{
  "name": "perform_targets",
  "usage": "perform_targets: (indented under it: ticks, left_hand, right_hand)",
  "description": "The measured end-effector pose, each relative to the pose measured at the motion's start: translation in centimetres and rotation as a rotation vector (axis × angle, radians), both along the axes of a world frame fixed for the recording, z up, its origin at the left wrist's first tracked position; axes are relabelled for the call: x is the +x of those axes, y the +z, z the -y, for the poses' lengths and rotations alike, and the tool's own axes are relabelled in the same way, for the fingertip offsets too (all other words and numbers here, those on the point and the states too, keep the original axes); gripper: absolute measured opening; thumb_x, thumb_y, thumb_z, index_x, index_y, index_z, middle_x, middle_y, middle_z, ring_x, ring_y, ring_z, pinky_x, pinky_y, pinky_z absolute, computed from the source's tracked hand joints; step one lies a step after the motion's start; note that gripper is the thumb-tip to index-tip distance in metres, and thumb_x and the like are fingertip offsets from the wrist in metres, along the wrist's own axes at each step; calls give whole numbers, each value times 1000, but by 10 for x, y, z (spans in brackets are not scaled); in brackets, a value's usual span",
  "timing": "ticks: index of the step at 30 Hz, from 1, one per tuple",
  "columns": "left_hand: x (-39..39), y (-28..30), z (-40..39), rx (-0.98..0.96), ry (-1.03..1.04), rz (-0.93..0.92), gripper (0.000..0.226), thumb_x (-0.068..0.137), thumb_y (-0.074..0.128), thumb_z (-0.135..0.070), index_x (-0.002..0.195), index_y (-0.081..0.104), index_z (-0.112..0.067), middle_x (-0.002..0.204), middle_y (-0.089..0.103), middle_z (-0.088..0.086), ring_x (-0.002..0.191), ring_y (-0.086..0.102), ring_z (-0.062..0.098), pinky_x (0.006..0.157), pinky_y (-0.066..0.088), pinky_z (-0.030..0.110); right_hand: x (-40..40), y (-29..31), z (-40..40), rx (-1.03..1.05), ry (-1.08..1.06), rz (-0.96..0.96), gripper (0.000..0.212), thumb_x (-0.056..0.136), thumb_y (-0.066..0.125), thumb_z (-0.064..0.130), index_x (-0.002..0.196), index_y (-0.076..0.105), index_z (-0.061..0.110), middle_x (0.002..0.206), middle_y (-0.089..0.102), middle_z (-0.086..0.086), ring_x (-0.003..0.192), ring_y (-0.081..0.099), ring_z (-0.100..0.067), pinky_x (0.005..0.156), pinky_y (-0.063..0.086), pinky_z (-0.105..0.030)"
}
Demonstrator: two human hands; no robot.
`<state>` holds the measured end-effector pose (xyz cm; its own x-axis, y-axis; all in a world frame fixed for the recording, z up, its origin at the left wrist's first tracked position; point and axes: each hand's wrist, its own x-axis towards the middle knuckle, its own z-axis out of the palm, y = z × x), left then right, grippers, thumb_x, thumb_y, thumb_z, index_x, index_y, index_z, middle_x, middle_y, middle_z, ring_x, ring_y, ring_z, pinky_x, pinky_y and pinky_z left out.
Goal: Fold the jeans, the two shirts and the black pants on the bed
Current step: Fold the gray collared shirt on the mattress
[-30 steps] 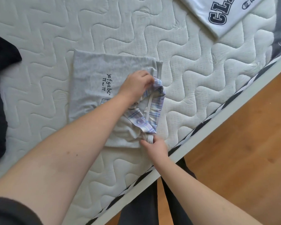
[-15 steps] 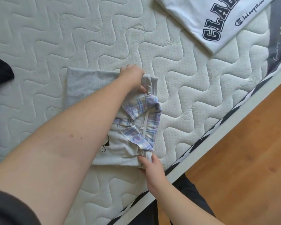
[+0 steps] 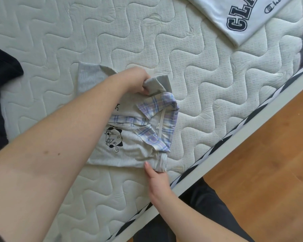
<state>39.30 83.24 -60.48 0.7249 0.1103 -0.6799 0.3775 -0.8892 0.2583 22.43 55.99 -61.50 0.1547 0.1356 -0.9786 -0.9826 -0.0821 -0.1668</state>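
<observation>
The grey shirt (image 3: 129, 151) lies on the bed (image 3: 199, 84), close to its striped edge, and I take it as my landmark. Its plaid collar (image 3: 162, 117) faces up on the side toward the wooden floor (image 3: 269, 163), with a small black cartoon print just beside it. Beyond the grey shirt, toward the far corner of the bed, the white shirt (image 3: 238, 16) with dark block letters lies flat and well apart. On the other side of the grey shirt, at the picture's left border, a black garment (image 3: 0, 88) rests on the bed; I cannot tell which piece it is. My own left forearm crosses over much of the grey shirt and hides its middle. Below the bed's edge my dark trousers (image 3: 199, 215) show against the floor.

My left hand (image 3: 136, 81) is closed on a bunch of grey cloth at the shirt's far edge, just above the collar, fingers curled round the fold and lifting it off the bed. My right hand (image 3: 157, 182) pinches the shirt's near corner, thumb on top of the cloth, the other fingers hidden beneath.
</observation>
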Motion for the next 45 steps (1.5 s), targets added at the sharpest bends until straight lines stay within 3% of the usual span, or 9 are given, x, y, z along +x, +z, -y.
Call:
perform_targets:
  ticks: [4,8,13,17,20,24,34,40,45]
  left_hand:
    - [-28,2,8,-75,149,126,13,87,64,-27,79,64,-17,82,65,3,81,60,26,70,48,36]
    - [-63,23,10,-166,348,259,18,90,64,-21,75,56,-26,75,59,-12,80,54,14,67,40,29]
    - [-101,64,14,-242,560,402,21,90,64,-27,80,62,-9,71,56,-4,70,47,7,65,38,28]
    - [-138,101,29,-430,873,506,27,85,70,-40,94,72,-14,89,73,-9,84,66,9,77,51,31]
    - [-166,134,52,-575,1134,632,7,89,71,-29,92,74,-23,89,76,-10,87,71,7,76,54,27]
    - [-207,199,91,-645,1332,764,23,79,70,-35,93,74,-18,90,77,-3,87,72,13,73,57,25]
    - [-260,342,173,-757,1372,800,35,80,67,-47,85,75,-14,91,76,9,89,73,27,84,58,45]
    - [-290,400,217,-825,1335,856,40,77,63,-50,91,73,-14,91,77,8,87,73,24,77,57,40]
    - [-293,426,245,-888,1289,837,45,81,61,-48,103,71,-10,97,76,10,93,73,27,82,55,39]
  right_hand:
    - [3,9,-10,-186,29,85,11,89,69,37,91,66,26,92,68,5,99,62,-18,86,45,-32]
    - [23,26,-14,-122,-28,152,24,95,59,44,94,57,20,100,64,0,96,61,-19,89,47,-36]
    - [65,51,-3,87,-200,244,17,100,54,22,113,59,13,108,72,-8,94,71,-14,82,56,-30]
    - [88,75,7,196,-56,409,18,100,51,23,112,61,14,93,76,-1,87,72,-13,83,57,-35]
    - [104,105,16,255,63,526,24,101,49,26,114,63,12,103,75,-5,96,71,-18,83,57,-32]
    - [118,167,38,318,167,692,32,97,51,28,117,65,8,110,73,-10,104,69,-25,89,57,-37]
    - [100,341,92,240,320,1236,18,101,50,23,97,67,21,87,74,12,85,69,-5,75,54,-24]
    - [75,406,148,167,296,1339,23,101,51,30,91,69,19,81,73,11,75,67,-3,66,53,-20]
    - [67,430,206,103,235,1342,26,98,55,36,93,71,16,93,74,-6,83,66,-15,79,53,-41]
